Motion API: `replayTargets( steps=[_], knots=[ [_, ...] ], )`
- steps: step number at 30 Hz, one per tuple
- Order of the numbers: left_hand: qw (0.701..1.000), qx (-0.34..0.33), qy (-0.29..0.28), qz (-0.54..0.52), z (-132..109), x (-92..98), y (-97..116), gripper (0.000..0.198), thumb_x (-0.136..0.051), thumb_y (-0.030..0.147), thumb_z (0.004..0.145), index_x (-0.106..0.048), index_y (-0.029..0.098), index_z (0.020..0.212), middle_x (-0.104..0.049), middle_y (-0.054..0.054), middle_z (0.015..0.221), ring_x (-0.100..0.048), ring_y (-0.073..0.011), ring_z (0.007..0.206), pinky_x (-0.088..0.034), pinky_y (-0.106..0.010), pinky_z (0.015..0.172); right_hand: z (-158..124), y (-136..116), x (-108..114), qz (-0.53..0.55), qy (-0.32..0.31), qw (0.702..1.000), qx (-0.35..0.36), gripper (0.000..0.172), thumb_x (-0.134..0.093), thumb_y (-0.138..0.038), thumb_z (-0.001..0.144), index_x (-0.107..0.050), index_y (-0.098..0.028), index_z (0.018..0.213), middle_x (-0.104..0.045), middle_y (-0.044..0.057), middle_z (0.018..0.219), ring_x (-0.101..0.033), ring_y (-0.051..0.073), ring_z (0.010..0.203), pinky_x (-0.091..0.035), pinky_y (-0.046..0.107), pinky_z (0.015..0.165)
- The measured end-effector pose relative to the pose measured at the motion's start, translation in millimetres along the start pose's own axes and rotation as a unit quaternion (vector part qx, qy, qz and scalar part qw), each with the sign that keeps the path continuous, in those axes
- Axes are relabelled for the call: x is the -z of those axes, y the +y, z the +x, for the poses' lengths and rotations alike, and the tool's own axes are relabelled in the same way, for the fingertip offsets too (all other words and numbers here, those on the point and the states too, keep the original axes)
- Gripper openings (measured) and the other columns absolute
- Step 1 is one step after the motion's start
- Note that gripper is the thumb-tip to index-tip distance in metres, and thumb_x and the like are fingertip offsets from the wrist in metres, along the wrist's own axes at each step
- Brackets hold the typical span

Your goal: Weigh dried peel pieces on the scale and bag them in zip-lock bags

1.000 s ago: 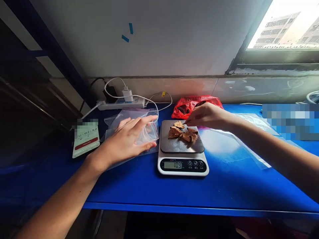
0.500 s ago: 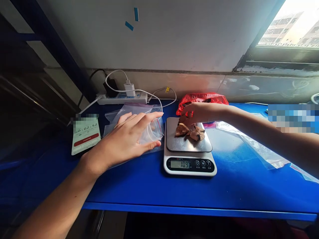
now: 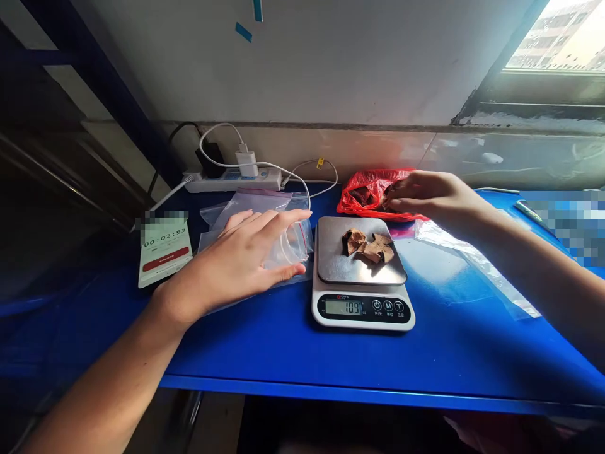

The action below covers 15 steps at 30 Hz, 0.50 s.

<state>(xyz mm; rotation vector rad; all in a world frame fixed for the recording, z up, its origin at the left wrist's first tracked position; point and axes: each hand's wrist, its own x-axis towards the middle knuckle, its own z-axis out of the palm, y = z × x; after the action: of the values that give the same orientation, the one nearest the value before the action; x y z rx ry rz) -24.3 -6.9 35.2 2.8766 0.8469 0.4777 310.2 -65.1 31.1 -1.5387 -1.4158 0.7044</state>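
My left hand lies over clear zip bags, its fingers and thumb spread apart around the rounded, see-through mouth of one bag. My right hand is at the mouth of a red plastic bag; its fingers are bent together among brown pieces there, and what they pinch is hidden. Between the hands stands a white kitchen scale with a steel plate. Dried, curled brown pieces rest on the plate. The display reads 10.9.
A phone showing a running timer leans at the left. A white power strip with chargers and cables lies along the wall. Flat clear plastic lies under my right forearm. The blue table's front edge runs below.
My right hand has moved from above the scale plate back and right to the red bag, uncovering the brown pieces on the plate. My left hand keeps its pose. The display still reads 10.9.
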Motion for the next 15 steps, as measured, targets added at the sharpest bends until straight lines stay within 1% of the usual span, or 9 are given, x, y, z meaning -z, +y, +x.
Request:
replayTargets(
  steps=[1,2,5,7,8,9,11,13,15],
  knots=[
    [1.0,-0.002,-0.005,0.0,1,0.1,1,0.067,-0.07,0.041,0.086,-0.035,0.037,0.143,-0.058,0.001,0.134,-0.053,-0.0234,0.12,-0.035,-0.048,0.109,-12,8,8,0.029,0.025,0.999,-0.007,0.031,-0.082,-0.035,0.063,-0.066,-0.021,0.086,-0.069,0.003,0.086,-0.061,0.015,0.075,-0.048,0.028,0.064],
    [1.0,-0.005,-0.007,0.001,1,0.2,1,0.067,-0.07,0.041,0.086,-0.035,0.036,0.143,-0.058,0.0,0.134,-0.053,-0.0237,0.12,-0.035,-0.049,0.109,-24,16,16,0.036,0.061,0.997,-0.02,0.031,-0.083,-0.036,0.063,-0.064,-0.021,0.083,-0.067,0.002,0.081,-0.059,0.014,0.07,-0.046,0.027,0.06],
    [1.0,-0.012,-0.013,0.002,3,0.6,3,0.068,-0.07,0.04,0.085,-0.036,0.034,0.143,-0.059,-0.001,0.132,-0.054,-0.024,0.119,-0.034,-0.049,0.11,-50,36,33,-0.017,0.133,0.987,-0.084,0.029,-0.083,-0.035,0.063,-0.06,-0.021,0.073,-0.064,0.002,0.075,-0.054,0.011,0.062,-0.039,0.026,0.053],
    [1.0,-0.008,-0.011,-0.004,3,0.9,4,0.067,-0.068,0.044,0.086,-0.036,0.035,0.144,-0.06,-0.001,0.13,-0.055,-0.0244,0.118,-0.036,-0.048,0.108,-57,39,37,-0.034,0.156,0.982,-0.096,0.028,-0.081,-0.033,0.065,-0.057,-0.02,0.072,-0.065,0.003,0.075,-0.053,0.011,0.06,-0.036,0.026,0.051],
    [1.0,-0.005,-0.009,-0.009,3,1.0,4,0.066,-0.067,0.047,0.086,-0.037,0.035,0.144,-0.06,-0.001,0.128,-0.055,-0.0248,0.117,-0.037,-0.048,0.107,-58,39,36,-0.036,0.156,0.984,-0.083,0.028,-0.08,-0.033,0.066,-0.056,-0.02,0.073,-0.065,0.004,0.075,-0.054,0.011,0.06,-0.037,0.026,0.051],
    [1.0,-0.002,-0.008,-0.013,3,0.9,4,0.065,-0.064,0.05,0.086,-0.037,0.036,0.143,-0.061,-0.001,0.126,-0.056,-0.0251,0.116,-0.038,-0.048,0.107,-58,37,34,-0.048,0.147,0.986,-0.056,0.027,-0.078,-0.033,0.067,-0.056,-0.02,0.075,-0.065,0.004,0.076,-0.055,0.012,0.061,-0.039,0.026,0.052],
    [1.0,0.005,-0.006,-0.017,3,0.3,2,0.064,-0.06,0.057,0.086,-0.037,0.038,0.143,-0.062,-0.001,0.122,-0.057,-0.0253,0.115,-0.038,-0.048,0.106,-57,32,27,-0.117,0.111,0.987,0.02,0.022,-0.074,-0.034,0.072,-0.057,-0.02,0.077,-0.066,0.004,0.077,-0.057,0.013,0.064,-0.043,0.029,0.056],
    [1.0,0.005,-0.009,-0.016,3,-0.7,1,0.064,-0.057,0.061,0.087,-0.036,0.039,0.143,-0.063,0.0,0.12,-0.057,-0.0248,0.115,-0.038,-0.047,0.106,-58,28,19,-0.211,0.079,0.97,0.091,0.017,-0.068,-0.033,0.077,-0.057,-0.02,0.077,-0.064,0.003,0.075,-0.055,0.014,0.065,-0.044,0.031,0.06],
    [1.0,-0.003,-0.007,-0.008,2,-1.6,0,0.063,-0.055,0.062,0.088,-0.035,0.039,0.144,-0.064,0.001,0.119,-0.057,-0.0239,0.115,-0.037,-0.046,0.106,-61,24,12,-0.27,0.071,0.951,0.131,0.016,-0.065,-0.032,0.08,-0.057,-0.021,0.074,-0.061,0.003,0.071,-0.051,0.014,0.063,-0.042,0.032,0.06]
  ],
)
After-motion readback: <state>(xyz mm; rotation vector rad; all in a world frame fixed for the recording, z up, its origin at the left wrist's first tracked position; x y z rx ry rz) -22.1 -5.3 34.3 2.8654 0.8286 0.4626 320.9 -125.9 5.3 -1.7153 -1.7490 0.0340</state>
